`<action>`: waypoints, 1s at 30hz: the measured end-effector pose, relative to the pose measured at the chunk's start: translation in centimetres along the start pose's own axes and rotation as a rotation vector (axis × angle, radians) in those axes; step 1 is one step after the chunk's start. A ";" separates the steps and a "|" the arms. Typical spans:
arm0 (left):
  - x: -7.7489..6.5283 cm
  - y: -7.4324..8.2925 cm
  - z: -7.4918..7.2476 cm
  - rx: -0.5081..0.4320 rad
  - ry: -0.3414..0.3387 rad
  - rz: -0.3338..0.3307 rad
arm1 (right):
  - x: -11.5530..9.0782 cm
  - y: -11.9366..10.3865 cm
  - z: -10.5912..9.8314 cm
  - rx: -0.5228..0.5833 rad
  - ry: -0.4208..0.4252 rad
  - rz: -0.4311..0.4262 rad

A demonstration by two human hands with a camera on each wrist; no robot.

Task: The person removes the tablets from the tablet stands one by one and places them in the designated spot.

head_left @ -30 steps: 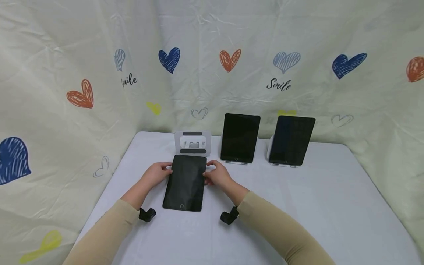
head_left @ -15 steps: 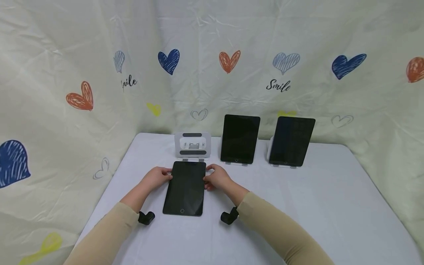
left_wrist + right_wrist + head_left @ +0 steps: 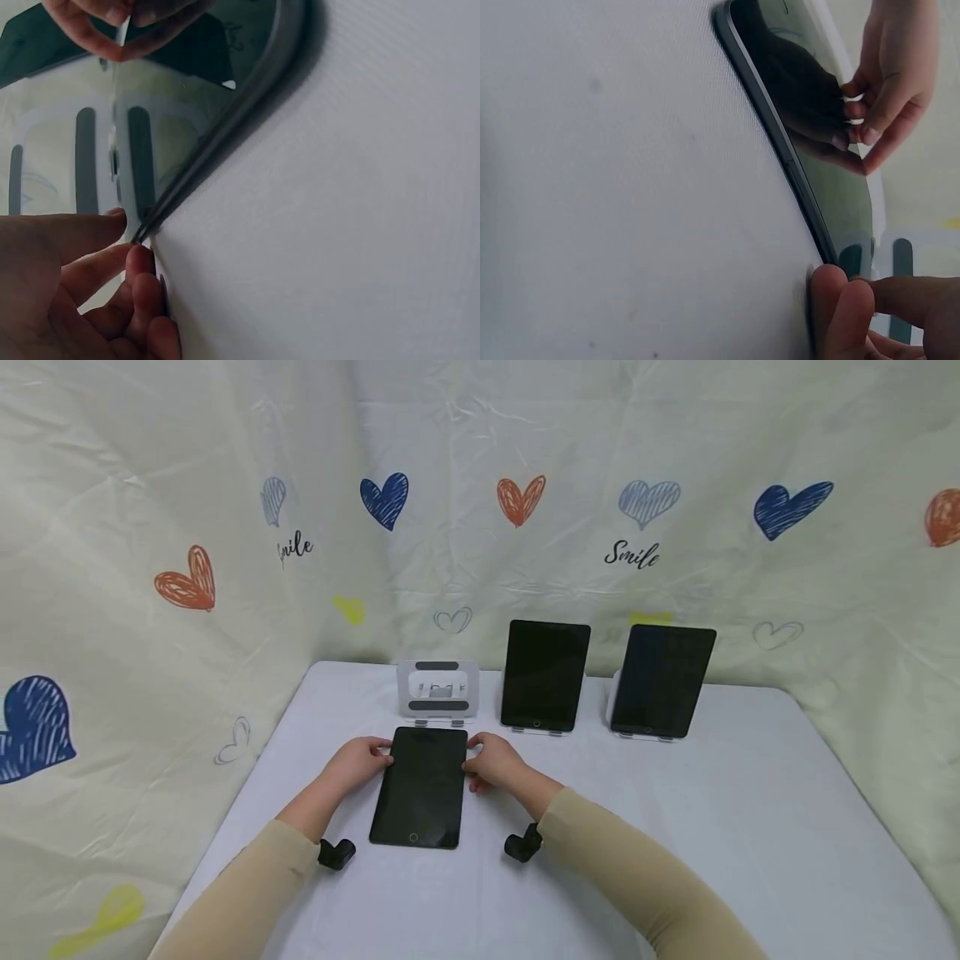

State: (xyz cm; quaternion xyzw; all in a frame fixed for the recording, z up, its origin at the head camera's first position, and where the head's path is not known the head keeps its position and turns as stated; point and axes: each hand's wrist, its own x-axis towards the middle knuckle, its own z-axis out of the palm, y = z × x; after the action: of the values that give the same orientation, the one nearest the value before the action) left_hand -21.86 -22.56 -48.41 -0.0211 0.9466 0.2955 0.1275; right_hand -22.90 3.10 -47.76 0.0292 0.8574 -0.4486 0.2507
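The left hand pinches a black tablet between the 2 hands' fingers; a tablet stand is just beyond them. The right hand pinches its right edge. Right of those fingers, 2 propped tablets lean back.

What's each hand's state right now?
Left hand: holding the front tablet, fingers pinching its left edge near the top.
Right hand: holding the same tablet, fingers pinching its right edge near the top.
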 end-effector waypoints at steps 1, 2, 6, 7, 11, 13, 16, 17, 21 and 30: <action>0.0 0.2 0.0 0.005 0.000 -0.007 | 0.0 0.0 -0.2 -0.011 0.000 0.003; -0.1 0.4 0.0 0.008 0.001 -0.013 | 0.0 0.1 -0.3 -0.014 -0.001 0.002; -0.2 0.8 0.2 0.023 0.021 -0.045 | -0.2 0.3 -0.6 -0.011 -0.005 -0.019; -0.3 0.9 0.2 0.027 0.032 -0.051 | -0.3 0.4 -0.6 -0.015 -0.001 -0.027; -0.4 1.1 0.1 0.026 0.074 -0.058 | -0.7 0.6 -0.9 -0.042 0.024 -0.059; -0.6 1.3 0.1 0.017 0.088 -0.051 | -0.9 0.7 -1.1 -0.059 0.036 -0.067; -0.7 1.9 0.1 0.002 0.102 -0.030 | -1.2 0.8 -1.5 -0.073 0.055 -0.077; -0.7 2.2 0.1 -0.005 0.105 -0.023 | -1.3 0.9 -1.7 -0.072 0.062 -0.082; -0.7 3.2 0.3 -0.031 0.129 0.012 | -1.8 1.1 -2.5 -0.078 0.094 -0.114; -0.4 4.8 0.7 -0.077 0.156 0.051 | -2.2 2.1 -4.9 -0.083 0.196 -0.151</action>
State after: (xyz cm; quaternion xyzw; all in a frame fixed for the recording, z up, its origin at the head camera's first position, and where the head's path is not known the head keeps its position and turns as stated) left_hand -21.86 -18.20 -46.24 -0.0248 0.9419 0.3321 0.0449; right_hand -22.42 8.56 -46.06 -0.0019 0.8953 -0.4255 0.1323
